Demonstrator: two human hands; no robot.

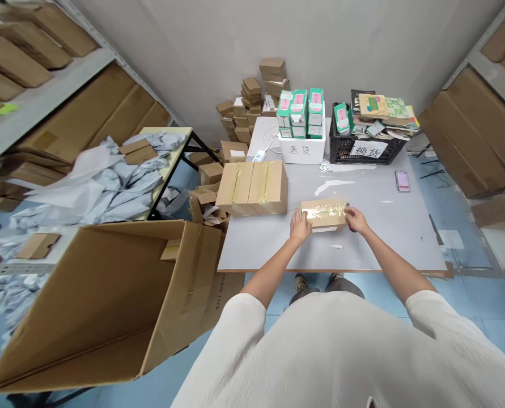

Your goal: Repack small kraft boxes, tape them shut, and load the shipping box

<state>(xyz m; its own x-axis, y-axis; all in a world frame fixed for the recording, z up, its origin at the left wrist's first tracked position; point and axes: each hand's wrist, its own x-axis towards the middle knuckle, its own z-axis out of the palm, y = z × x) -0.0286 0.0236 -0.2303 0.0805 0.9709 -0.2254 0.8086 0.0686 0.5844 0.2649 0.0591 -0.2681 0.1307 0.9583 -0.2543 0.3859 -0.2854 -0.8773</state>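
Observation:
A small cardboard box (pixel 325 211) lies on the table in front of me, with shiny clear tape along its top and a white label on its near side. My left hand (pixel 300 225) grips the box's left end, thumb and fingers bent over its edge. At the right end, my right hand (pixel 357 220) is closed around a small black-and-red tool (pixel 351 228) that looks like a box cutter. Most of that tool is hidden by the fingers. Two taped cardboard boxes (pixel 252 190) stand side by side to the left of my left hand.
At the table's back are a white bin (pixel 302 150) of green-and-pink boxes and a black crate (pixel 365 148) of books. A phone (pixel 402 181) lies right on the table (pixel 383 238). A large open carton (pixel 107 306) stands left. Shelves of cartons flank both sides.

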